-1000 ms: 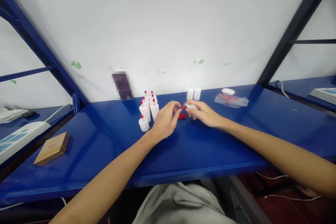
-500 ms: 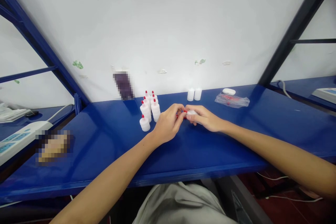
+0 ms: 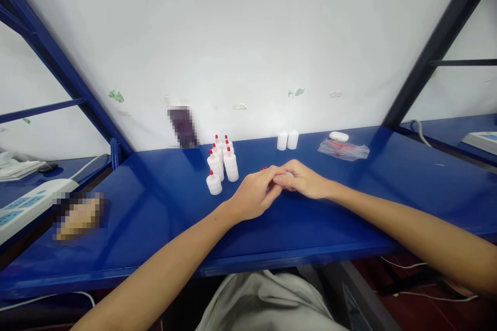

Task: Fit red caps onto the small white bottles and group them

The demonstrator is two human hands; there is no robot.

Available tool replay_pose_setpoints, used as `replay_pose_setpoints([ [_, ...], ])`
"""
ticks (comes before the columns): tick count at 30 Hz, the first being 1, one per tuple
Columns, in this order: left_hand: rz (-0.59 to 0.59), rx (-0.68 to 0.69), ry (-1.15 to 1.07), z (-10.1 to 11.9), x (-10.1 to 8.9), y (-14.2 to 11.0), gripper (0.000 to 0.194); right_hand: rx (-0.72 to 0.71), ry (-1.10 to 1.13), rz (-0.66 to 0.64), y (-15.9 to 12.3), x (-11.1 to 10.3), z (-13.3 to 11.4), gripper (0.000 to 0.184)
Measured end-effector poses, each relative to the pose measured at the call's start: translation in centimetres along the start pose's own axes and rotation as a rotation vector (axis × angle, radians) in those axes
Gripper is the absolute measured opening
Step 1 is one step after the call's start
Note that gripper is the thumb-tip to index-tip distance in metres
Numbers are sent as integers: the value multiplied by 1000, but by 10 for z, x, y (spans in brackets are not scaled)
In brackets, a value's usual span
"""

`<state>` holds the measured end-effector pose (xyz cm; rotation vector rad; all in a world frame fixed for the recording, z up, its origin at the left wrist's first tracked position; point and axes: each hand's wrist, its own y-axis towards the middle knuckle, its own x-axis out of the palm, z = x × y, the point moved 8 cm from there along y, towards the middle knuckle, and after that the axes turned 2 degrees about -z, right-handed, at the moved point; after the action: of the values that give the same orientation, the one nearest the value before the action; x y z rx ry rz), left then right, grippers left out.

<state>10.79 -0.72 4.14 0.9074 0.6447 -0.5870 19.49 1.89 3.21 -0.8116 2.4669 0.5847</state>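
Observation:
My left hand (image 3: 254, 195) and my right hand (image 3: 303, 179) meet at the middle of the blue table (image 3: 163, 201), fingers pinched together. My right hand is wrapped round a small white bottle (image 3: 288, 176), mostly hidden by the fingers. My left fingertips press against its end; a red cap was pinched there in the earlier frames, and the fingers now cover it. A few small red caps (image 3: 264, 169) peek out just behind my left fingers. To the left stands a cluster of several white bottles with red caps (image 3: 221, 163).
Two uncapped white bottles (image 3: 287, 140) stand near the wall. A clear plastic bag (image 3: 342, 149) with red bits and a white oval object (image 3: 338, 136) lie at the back right. A blurred flat box (image 3: 79, 215) and a white power strip (image 3: 27, 206) sit far left.
My hands have come closer together and dropped slightly toward the table. The red cap seen between my left fingertips earlier is now covered by the joined fingers.

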Motion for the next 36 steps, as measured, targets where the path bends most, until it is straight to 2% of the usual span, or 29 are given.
replay_pose_setpoints([
  [6,64,38,-27,4,-3,-1,16,-68,75,-14,-1,4,-3,52],
  [9,109,70,38,6,-16,-3,15,-67,103,-22,-2,5,-1,52],
  [11,174,81,125,9,-38,-7,13,-51,102,7,-2,3,1,51],
  [14,295,25,303,9,-87,-22,13,12,76,117,-1,-5,7,47],
  [18,264,-236,507,-13,-133,-49,19,77,42,271,-1,-15,10,39],
  [20,251,-359,545,-27,-143,-64,22,66,6,329,-1,-18,10,38],
  [24,147,-460,534,-47,-135,-75,27,-5,38,382,-5,-22,12,35],
  [28,37,-494,473,-57,-122,-72,30,-23,158,357,-7,-25,19,33],
  [33,63,-516,426,-64,-120,-71,29,22,158,346,-4,-26,24,37],
  [36,109,-538,526,-64,-122,-76,33,55,116,381,-3,-28,25,44],
])
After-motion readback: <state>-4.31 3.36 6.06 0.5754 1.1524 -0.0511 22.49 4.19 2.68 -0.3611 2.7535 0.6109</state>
